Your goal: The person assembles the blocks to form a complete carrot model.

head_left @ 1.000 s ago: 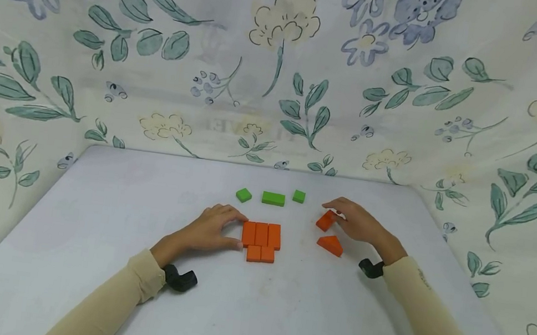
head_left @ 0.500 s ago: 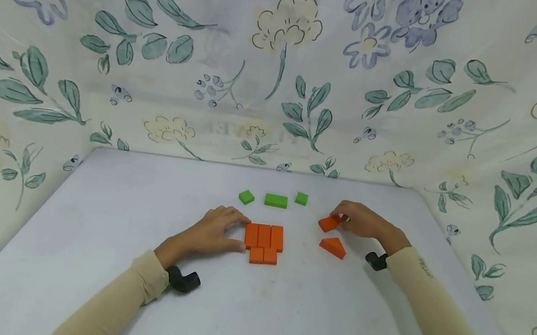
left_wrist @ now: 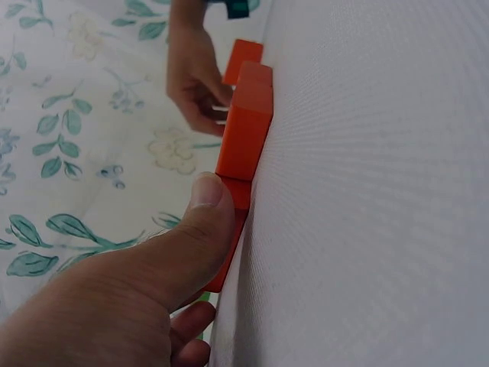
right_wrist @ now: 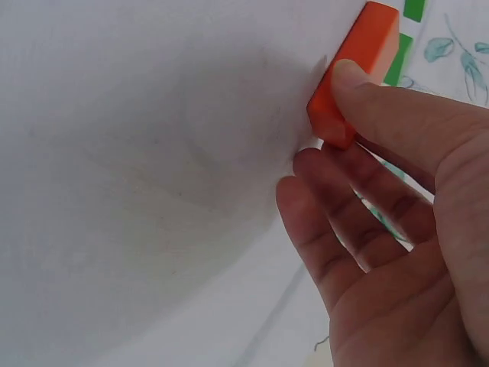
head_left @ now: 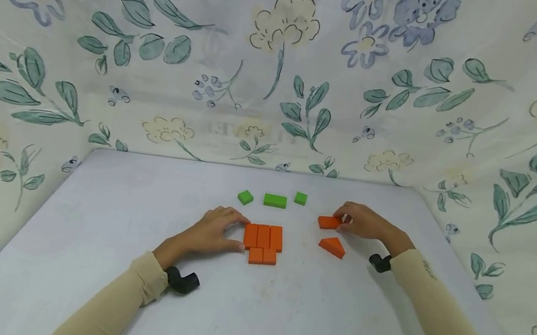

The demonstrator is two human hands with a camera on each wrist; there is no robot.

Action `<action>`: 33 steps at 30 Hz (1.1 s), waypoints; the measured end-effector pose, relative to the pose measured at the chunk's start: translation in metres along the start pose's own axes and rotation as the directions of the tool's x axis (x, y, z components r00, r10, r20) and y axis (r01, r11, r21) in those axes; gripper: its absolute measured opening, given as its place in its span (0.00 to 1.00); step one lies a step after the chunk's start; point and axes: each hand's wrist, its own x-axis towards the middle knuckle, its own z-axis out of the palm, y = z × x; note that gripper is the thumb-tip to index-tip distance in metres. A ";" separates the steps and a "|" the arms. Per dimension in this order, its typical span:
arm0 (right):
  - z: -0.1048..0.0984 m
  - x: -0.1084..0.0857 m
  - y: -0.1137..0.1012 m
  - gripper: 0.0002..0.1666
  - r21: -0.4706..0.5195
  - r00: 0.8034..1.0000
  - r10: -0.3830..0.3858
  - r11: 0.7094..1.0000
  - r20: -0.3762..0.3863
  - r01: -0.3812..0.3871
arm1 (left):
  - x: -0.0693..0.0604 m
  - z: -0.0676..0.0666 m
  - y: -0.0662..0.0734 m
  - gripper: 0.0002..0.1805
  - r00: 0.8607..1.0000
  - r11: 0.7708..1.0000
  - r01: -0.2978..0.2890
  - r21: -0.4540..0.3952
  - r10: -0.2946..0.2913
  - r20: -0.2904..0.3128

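On the white table, three upright orange blocks [head_left: 263, 237] stand side by side with two smaller orange blocks [head_left: 262, 255] against their near edge. My left hand [head_left: 212, 231] rests at the group's left side, index fingertip and thumb touching the left block near its two ends. In the left wrist view the thumb [left_wrist: 200, 229] lies against the orange blocks [left_wrist: 246, 134]. My right hand [head_left: 364, 222] pinches a separate orange block [head_left: 328, 223] at its right end. The right wrist view shows the thumb on that block [right_wrist: 367, 65], with the other fingers loosely bent below.
A slanted-ended orange block [head_left: 332, 247] lies just in front of the right hand. Farther back are a green diamond-turned block [head_left: 245, 197], a long green block [head_left: 275, 201] and a small green block [head_left: 300, 198]. A flower-patterned cloth [head_left: 235, 107] hangs behind and beside the table.
The right hand has taken hold of the tilted orange block and turned it until it lies level, left to right. The left hand and the block group have stayed in place.
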 end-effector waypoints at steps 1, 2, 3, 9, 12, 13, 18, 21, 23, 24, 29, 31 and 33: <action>0.000 0.000 0.000 0.19 0.003 1.000 0.001 1.000 -0.005 -0.001 | 0.000 0.000 0.000 0.36 1.000 1.000 -0.001 0.000 0.001 -0.001; -0.001 -0.001 0.000 0.19 0.005 1.000 0.000 1.000 -0.009 0.000 | 0.001 0.000 0.000 0.36 1.000 1.000 -0.001 0.002 0.001 -0.001; -0.001 -0.001 0.000 0.19 0.008 1.000 0.000 1.000 -0.012 0.000 | 0.001 0.000 0.000 0.36 1.000 1.000 -0.001 0.002 0.001 0.000; 0.000 -0.004 -0.002 0.18 0.022 1.000 0.014 1.000 -0.006 -0.014 | 0.003 0.000 0.001 0.36 1.000 1.000 -0.002 0.002 0.002 0.006; 0.000 -0.006 -0.003 0.18 0.017 1.000 0.005 1.000 -0.010 -0.005 | 0.002 -0.001 0.002 0.36 1.000 1.000 0.000 0.002 0.000 0.010; -0.001 -0.007 -0.004 0.17 0.015 1.000 -0.002 1.000 -0.018 0.002 | 0.002 -0.001 0.002 0.36 1.000 1.000 0.004 0.004 -0.004 0.013; -0.008 -0.014 -0.014 0.17 -0.006 0.991 -0.080 0.997 -0.103 0.080 | 0.000 0.000 -0.001 0.36 1.000 1.000 0.008 0.014 -0.008 0.012; -0.013 -0.019 -0.027 0.17 -0.002 0.977 -0.124 0.992 -0.171 0.126 | -0.002 0.000 -0.003 0.36 1.000 1.000 0.012 0.010 -0.012 0.006; -0.011 -0.022 -0.038 0.17 0.002 0.967 -0.153 0.988 -0.205 0.156 | -0.004 0.000 -0.004 0.35 1.000 1.000 0.022 0.008 -0.022 0.003; -0.010 -0.024 -0.044 0.17 0.007 0.961 -0.166 0.985 -0.220 0.172 | -0.005 0.000 -0.004 0.35 1.000 1.000 0.025 0.008 -0.025 0.004; 0.000 -0.040 -0.076 0.18 0.038 0.932 -0.210 0.972 -0.297 0.231 | -0.004 0.003 -0.006 0.36 1.000 1.000 0.005 0.010 -0.005 0.010; 0.003 -0.046 -0.089 0.18 0.059 0.920 -0.218 0.966 -0.326 0.250 | -0.001 0.004 -0.007 0.37 1.000 1.000 -0.011 0.012 0.011 0.001; 0.008 -0.051 -0.099 0.18 0.073 0.907 -0.239 0.957 -0.346 0.280 | 0.001 0.003 -0.006 0.38 1.000 1.000 -0.019 0.009 0.019 -0.006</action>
